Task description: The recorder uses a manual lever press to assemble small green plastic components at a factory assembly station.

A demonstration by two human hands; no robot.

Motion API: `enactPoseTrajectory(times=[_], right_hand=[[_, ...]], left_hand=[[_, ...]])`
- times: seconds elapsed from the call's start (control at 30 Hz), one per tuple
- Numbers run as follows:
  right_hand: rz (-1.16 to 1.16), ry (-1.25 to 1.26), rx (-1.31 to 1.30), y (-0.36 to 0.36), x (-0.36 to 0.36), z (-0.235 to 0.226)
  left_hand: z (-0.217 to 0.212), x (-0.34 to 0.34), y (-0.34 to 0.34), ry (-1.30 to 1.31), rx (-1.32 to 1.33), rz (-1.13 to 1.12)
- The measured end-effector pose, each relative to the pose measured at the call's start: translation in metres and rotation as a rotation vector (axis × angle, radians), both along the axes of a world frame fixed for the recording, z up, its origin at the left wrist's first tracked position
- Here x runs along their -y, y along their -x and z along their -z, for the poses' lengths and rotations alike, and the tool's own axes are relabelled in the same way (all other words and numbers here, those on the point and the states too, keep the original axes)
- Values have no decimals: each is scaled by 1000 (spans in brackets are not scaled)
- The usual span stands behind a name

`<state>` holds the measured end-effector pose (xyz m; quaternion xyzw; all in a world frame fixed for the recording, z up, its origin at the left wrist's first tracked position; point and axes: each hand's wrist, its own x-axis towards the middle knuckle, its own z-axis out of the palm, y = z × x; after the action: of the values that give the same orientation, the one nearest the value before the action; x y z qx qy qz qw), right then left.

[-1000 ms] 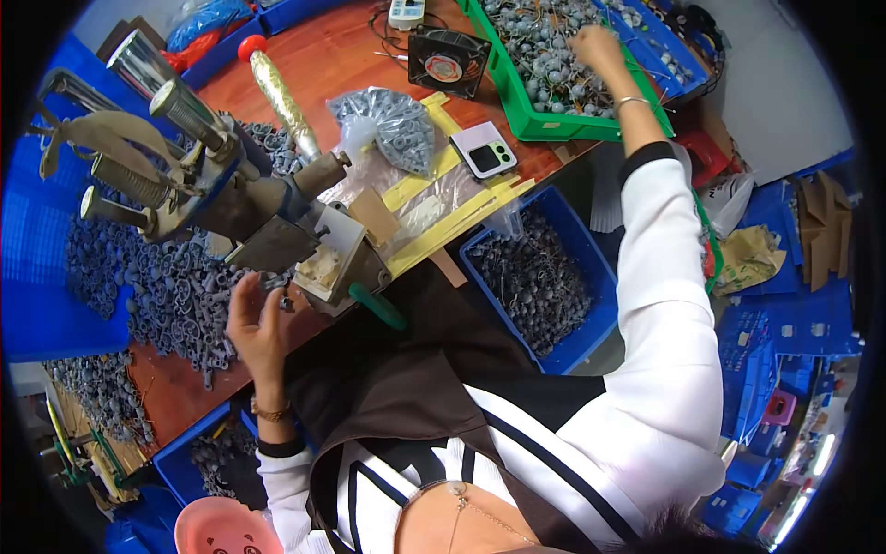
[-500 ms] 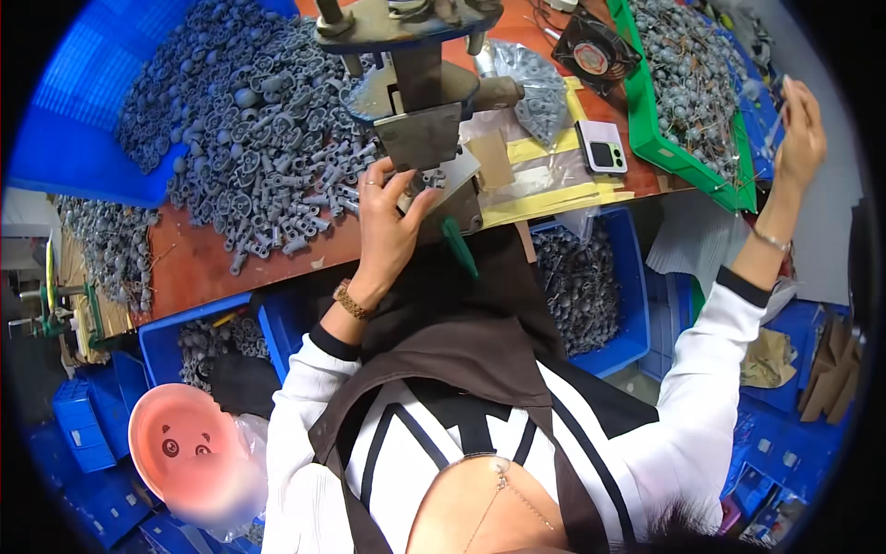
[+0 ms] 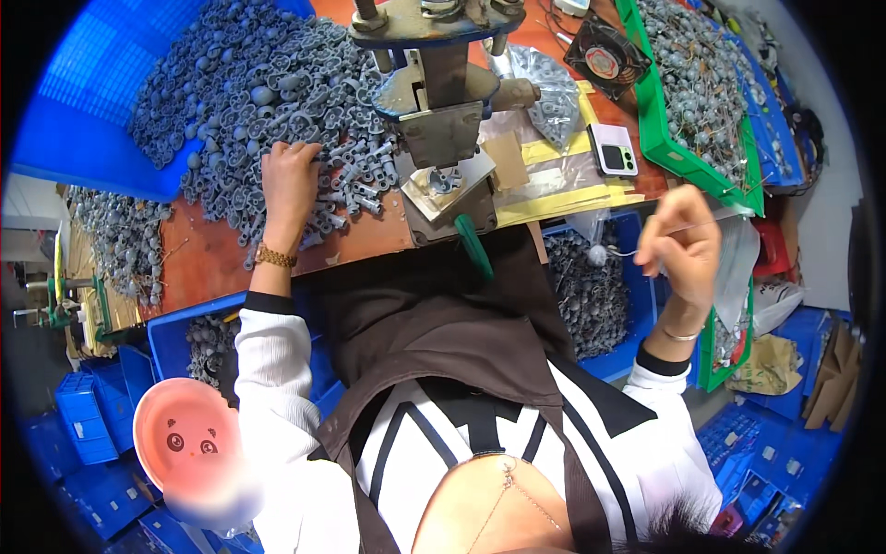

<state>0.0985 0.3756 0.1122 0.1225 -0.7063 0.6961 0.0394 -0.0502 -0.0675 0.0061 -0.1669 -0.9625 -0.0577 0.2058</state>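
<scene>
My left hand [image 3: 290, 189] reaches into the heap of grey plastic parts [image 3: 277, 102], its fingers curled down on small tubular pieces. Its fingertips are partly hidden, so what they grip does not show. Beside the heap stands a metal press [image 3: 443, 120]. Under its head, a light block [image 3: 429, 198] carries a grey part [image 3: 446, 181]. Right of the press, in mid-air, my right hand [image 3: 683, 245] is closed in a pinch on a thin wire. A small grey ball [image 3: 598, 256] sits at the wire's left end, and the wire's other end trails to the right.
A green tray [image 3: 666, 148] of wired grey pieces stands at the right. A fan [image 3: 604, 57], a phone [image 3: 614, 150] and a bag of parts [image 3: 549, 92] lie behind the press. A green handle [image 3: 472, 247] juts toward me. Blue bins [image 3: 637, 319] sit below the table's edge.
My left hand has left the block under the press and moved left onto the heap. My right hand has come inward from the green tray, with the ball-ended wire now visible in it.
</scene>
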Motion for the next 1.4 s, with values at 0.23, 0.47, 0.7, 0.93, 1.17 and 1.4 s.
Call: enactPoseTrajectory(times=[0.23, 0.47, 0.7, 0.93, 1.17, 1.4], right_hand=[[-175, -468, -182, 20, 51, 49], [-102, -245, 125, 24, 95, 67], [-7, -309, -41, 28, 108, 76], [8, -332, 17, 25, 102, 81], [68, -306, -51, 27, 115, 75], [193, -354, -368, 32, 143, 77]], left_hand=[[6, 3, 4, 7, -61, 76], [13, -13, -6, -581, -85, -9], [21, -16, -6, -599, 30, 7], [11, -28, -7, -421, 174, 90], [13, -31, -5, -356, 4, 139], [-10, -103, -83, -1422, 499, 182]])
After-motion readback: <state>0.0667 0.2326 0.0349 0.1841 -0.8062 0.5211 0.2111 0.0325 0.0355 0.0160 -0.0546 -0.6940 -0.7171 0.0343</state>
